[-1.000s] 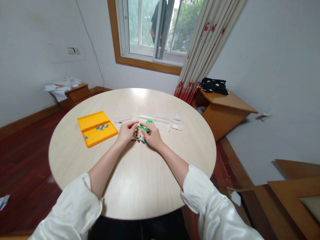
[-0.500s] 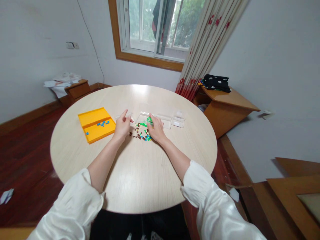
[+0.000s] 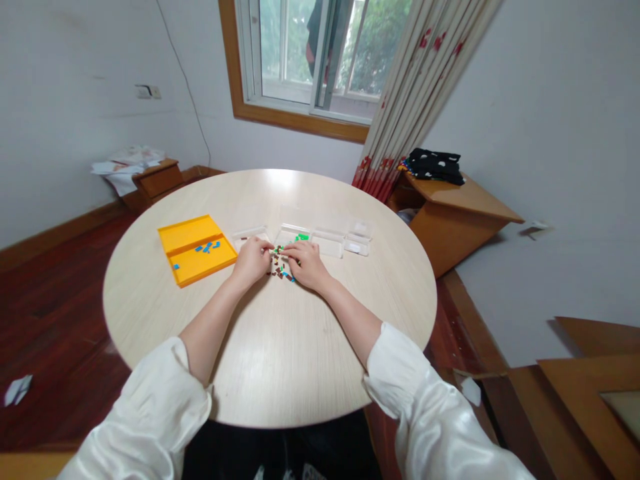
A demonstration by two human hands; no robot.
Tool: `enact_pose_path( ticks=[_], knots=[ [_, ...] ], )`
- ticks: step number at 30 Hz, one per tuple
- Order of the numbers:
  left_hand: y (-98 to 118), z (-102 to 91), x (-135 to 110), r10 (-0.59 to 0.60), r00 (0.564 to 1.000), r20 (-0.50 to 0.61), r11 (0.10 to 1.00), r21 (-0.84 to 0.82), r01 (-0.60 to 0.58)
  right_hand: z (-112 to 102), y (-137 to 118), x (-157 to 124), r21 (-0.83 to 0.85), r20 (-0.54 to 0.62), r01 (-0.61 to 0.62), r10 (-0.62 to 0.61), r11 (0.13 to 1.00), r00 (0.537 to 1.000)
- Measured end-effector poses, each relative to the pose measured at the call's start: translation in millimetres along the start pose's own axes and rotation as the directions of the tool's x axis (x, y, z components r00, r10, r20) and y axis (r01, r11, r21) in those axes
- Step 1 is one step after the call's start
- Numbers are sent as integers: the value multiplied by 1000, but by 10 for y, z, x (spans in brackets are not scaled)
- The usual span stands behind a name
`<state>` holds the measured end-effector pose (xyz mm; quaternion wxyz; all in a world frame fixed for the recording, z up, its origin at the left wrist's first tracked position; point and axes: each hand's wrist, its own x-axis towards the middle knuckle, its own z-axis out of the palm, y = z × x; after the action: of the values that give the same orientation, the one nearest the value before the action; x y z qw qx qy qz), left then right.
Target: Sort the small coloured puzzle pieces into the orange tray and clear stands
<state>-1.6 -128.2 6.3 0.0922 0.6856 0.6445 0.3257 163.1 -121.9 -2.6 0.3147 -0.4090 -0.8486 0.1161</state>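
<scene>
Small toy building bricks in brown, green, blue and yellow lie loose in a pile on the round table. My left hand is at the pile's left side, its fingertips pressed together. Whatever they pinch is too small to make out. From the right, my right hand reaches over the pile, index finger stretched toward the left hand and thumb apart below it. It covers part of the pile. Behind the hands, green bricks lie in a clear plastic box.
An open yellow case with several blue bricks lies to the left. More clear boxes stand in the row: a left box, a box right of centre and a small lidded box.
Both hands have drawn closer together over the pile. My left fingers have closed from a spread pose. My right hand has moved off the green bricks, which now show in the clear box.
</scene>
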Motion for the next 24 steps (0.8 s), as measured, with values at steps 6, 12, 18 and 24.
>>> enact_pose_path(
  ticks=[6,12,18,24],
  knots=[
    [-31,13,7,24,1000,19,999,32,-25,1,-35,-18,-30,69,15,-13,999,998],
    [-57,20,4,52,998,31,997,64,-54,20,-16,-13,-43,94,-3,7,999,996],
    [-75,38,-19,113,988,108,978,163,-129,37,4,4,-29,30,-35,36,999,999],
    [-41,19,-53,106,983,150,955,262,-143,38,40,16,-8,-91,-86,85,996,992]
  ],
)
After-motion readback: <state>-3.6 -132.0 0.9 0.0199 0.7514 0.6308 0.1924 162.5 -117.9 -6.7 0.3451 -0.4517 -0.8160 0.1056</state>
